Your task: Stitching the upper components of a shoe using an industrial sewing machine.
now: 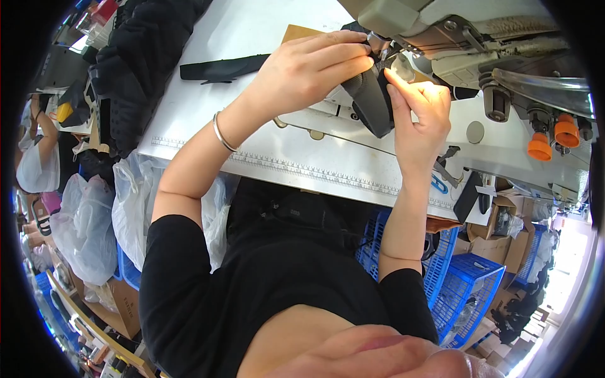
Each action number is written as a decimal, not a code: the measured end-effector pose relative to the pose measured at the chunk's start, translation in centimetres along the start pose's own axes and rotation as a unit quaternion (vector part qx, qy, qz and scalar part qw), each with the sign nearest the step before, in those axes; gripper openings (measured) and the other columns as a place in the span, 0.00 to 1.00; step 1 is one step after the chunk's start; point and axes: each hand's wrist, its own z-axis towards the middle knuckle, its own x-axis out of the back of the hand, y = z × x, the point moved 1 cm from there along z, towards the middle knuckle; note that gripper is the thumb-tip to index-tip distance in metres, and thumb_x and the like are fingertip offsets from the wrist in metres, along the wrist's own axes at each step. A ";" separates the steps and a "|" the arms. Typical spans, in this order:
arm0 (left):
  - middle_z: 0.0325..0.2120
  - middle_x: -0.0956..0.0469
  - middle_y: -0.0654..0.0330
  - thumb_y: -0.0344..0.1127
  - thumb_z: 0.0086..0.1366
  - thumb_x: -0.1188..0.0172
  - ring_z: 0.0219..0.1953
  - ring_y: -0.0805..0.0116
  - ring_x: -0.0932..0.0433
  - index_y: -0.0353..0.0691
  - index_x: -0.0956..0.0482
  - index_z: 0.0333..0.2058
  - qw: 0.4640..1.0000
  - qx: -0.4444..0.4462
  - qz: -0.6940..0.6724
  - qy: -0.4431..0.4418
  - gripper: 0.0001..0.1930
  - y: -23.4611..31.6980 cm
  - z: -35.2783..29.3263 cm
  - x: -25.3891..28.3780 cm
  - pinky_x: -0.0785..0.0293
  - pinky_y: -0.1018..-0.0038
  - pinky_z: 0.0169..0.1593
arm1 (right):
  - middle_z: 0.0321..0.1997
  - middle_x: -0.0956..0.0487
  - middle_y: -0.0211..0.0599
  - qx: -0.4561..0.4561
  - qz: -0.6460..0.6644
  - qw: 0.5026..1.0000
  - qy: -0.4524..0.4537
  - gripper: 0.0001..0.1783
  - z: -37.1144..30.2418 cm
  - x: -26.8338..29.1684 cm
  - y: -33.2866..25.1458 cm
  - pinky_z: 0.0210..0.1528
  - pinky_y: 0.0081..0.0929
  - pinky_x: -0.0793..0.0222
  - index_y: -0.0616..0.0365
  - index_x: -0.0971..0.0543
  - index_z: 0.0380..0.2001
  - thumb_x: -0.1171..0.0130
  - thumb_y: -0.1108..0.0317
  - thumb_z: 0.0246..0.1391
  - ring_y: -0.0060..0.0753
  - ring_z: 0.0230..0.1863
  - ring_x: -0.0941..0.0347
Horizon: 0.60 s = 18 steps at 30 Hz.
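A black, thick, curved fabric piece (370,104) lies at the needle area of the sewing machine (409,28). My left hand (312,68) presses on it from the left, fingers together and reaching toward the presser foot (378,44). From the right, my right hand (421,113) pinches the piece close to the foot, thumb and index finger together. The fingertips partly hide the work under the needle. To the left of my left hand, a long black strip (224,68) lies on the white table (236,25).
A ruler strip (283,166) runs along the table's front edge. Orange knobs (540,147) stick out from the machine at right. Black padded pieces (135,75) are heaped at left. Blue crates (469,290) and white plastic bags (88,227) stand below. Another person's arm (44,132) shows far left.
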 end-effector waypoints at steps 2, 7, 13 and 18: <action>0.48 0.16 0.56 0.16 0.48 0.34 0.52 0.57 0.16 0.36 0.14 0.46 1.000 0.005 -0.026 0.005 0.24 -0.4 -0.1 0.1 0.15 0.69 0.48 | 0.32 0.24 0.24 -0.013 0.004 1.000 -0.002 0.12 -0.2 -0.1 0.0 0.47 0.33 0.35 0.45 0.10 0.42 0.29 0.69 0.53 0.31 0.41 0.31; 0.47 0.17 0.61 0.28 0.44 0.27 0.54 0.59 0.19 0.43 0.15 0.46 0.996 0.070 -0.044 0.014 0.26 -0.4 -1.0 0.2 0.17 0.65 0.54 | 0.60 0.23 0.26 0.078 -0.156 0.983 0.064 0.20 -3.2 -1.0 -0.3 0.66 0.38 0.43 0.46 0.14 0.52 0.33 0.71 0.55 0.36 0.62 0.34; 0.49 0.24 0.58 0.40 0.37 0.21 0.57 0.50 0.24 0.41 0.14 0.45 0.998 0.048 0.033 0.022 0.31 3.3 -0.3 -1.2 0.24 0.51 0.59 | 0.63 0.20 0.30 0.081 -0.172 0.981 0.036 0.24 -1.3 -1.5 2.8 0.63 0.37 0.36 0.51 0.16 0.55 0.36 0.71 0.53 0.40 0.59 0.28; 0.48 0.22 0.60 0.42 0.43 0.22 0.55 0.54 0.23 0.39 0.15 0.45 0.993 0.062 0.094 0.019 0.28 5.4 -0.7 -2.1 0.22 0.56 0.52 | 0.59 0.17 0.35 0.098 -0.084 0.992 0.008 0.23 -0.3 -1.4 4.5 0.59 0.35 0.31 0.55 0.16 0.54 0.37 0.74 0.53 0.42 0.55 0.24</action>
